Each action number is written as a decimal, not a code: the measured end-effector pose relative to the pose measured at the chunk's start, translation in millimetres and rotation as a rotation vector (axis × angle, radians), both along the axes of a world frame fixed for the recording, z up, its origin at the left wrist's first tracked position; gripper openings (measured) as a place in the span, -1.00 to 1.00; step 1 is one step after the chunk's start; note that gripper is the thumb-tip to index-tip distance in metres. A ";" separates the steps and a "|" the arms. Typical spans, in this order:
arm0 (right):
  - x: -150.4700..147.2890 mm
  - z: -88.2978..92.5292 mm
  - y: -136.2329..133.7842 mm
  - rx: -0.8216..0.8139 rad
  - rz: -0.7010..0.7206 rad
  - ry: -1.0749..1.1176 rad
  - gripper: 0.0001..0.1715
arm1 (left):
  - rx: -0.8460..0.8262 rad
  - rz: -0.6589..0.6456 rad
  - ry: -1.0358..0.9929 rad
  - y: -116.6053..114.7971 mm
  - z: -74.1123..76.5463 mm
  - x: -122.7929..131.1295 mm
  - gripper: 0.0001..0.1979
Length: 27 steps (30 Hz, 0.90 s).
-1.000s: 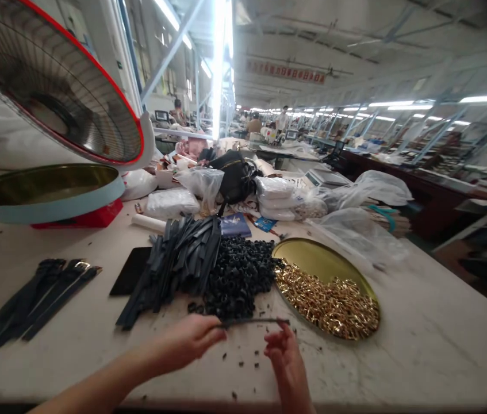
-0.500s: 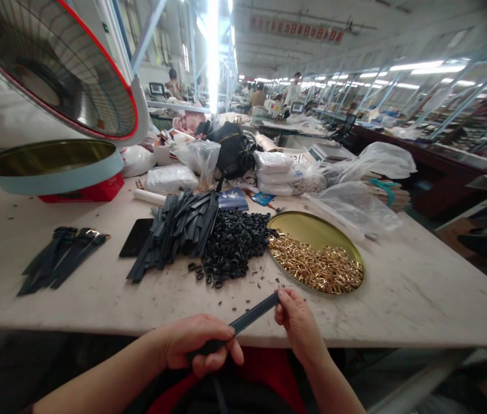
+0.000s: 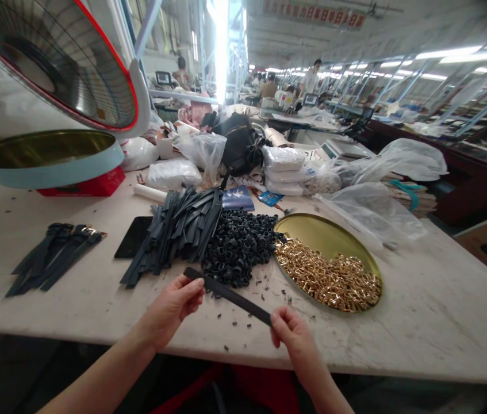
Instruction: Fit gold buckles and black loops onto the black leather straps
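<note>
A dark leather-like strap stretches between my two hands above the table's front part. My left hand pinches its upper left end, and my right hand grips the lower right end. Just beyond lies a heap of similar dark straps. Beside that heap are many small black loops in a pile. Gold-coloured metal buckles fill the near part of a round gold tray. At the left, several straps with gold buckles lie together.
A fan leans over a round tin on a red box at the left. A black phone-like slab lies by the straps. Plastic-wrapped packs, a black bag and clear bags line the back. People work farther off.
My left hand has risen and shifted left to the strap's end, and my right hand has come lower. The strap now slopes down to the right instead of up. The view has shifted slightly.
</note>
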State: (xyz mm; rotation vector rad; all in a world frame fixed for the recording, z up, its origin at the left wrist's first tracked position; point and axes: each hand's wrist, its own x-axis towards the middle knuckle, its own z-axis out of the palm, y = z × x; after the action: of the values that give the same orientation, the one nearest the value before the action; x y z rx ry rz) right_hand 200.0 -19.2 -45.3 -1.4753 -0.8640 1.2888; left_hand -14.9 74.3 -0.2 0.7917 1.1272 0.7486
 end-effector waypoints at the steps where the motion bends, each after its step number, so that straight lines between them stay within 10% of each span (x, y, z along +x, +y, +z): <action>1: -9.0 -0.2 -3.0 -0.009 0.092 -0.026 -0.68 | 0.053 -0.009 0.012 2.4 1.0 5.7 -0.75; 6: -24.5 8.8 9.6 0.096 0.471 -0.309 -0.88 | 0.263 -0.179 0.120 9.0 9.2 36.6 -0.75; 11: 20.5 17.3 77.4 0.284 0.081 -0.748 -0.80 | 0.127 -0.381 0.003 17.2 9.7 37.5 -0.68; 16: 36.6 9.7 130.3 0.329 0.154 -1.171 -0.81 | -0.088 -0.449 -0.136 16.4 6.6 31.0 -0.72; 27: 36.6 -1.4 140.4 0.327 0.192 -0.977 -0.92 | -0.121 -0.472 -0.080 9.6 7.9 33.1 -0.70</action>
State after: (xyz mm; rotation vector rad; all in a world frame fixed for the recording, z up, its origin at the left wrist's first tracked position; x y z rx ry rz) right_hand 236.7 121.2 -46.7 -1.7621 -1.7771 0.4356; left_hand 18.2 83.9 7.7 0.8742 0.8584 0.3099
